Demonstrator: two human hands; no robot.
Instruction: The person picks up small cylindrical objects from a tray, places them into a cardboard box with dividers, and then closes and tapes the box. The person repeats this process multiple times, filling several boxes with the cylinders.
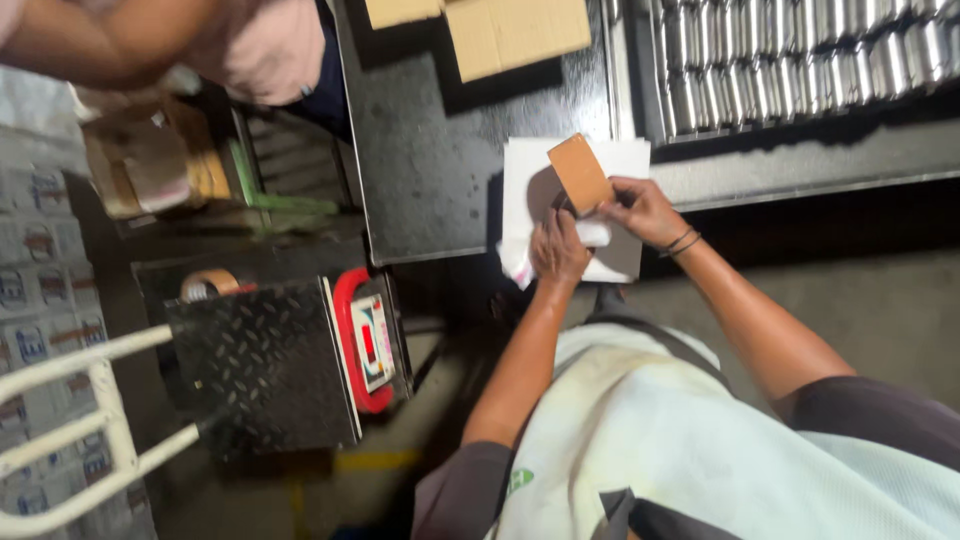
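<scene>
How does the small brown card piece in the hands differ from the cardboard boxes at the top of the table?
The small brown cardboard piece is flat, thin and darker orange-brown; the tan cardboard boxes are bulkier and paler. The piece is held tilted by the right hand, with the left hand beneath; the boxes rest untouched on the black metal table. Both look like cardboard.

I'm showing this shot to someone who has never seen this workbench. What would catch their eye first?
Probably the two hands at the middle: the left hand and right hand hold a small brown cardboard piece over a stack of white sheets at the edge of the dark table. Next, the rows of shiny metal cylinders at upper right, and the platform scale with its red-framed display at lower left.
</scene>
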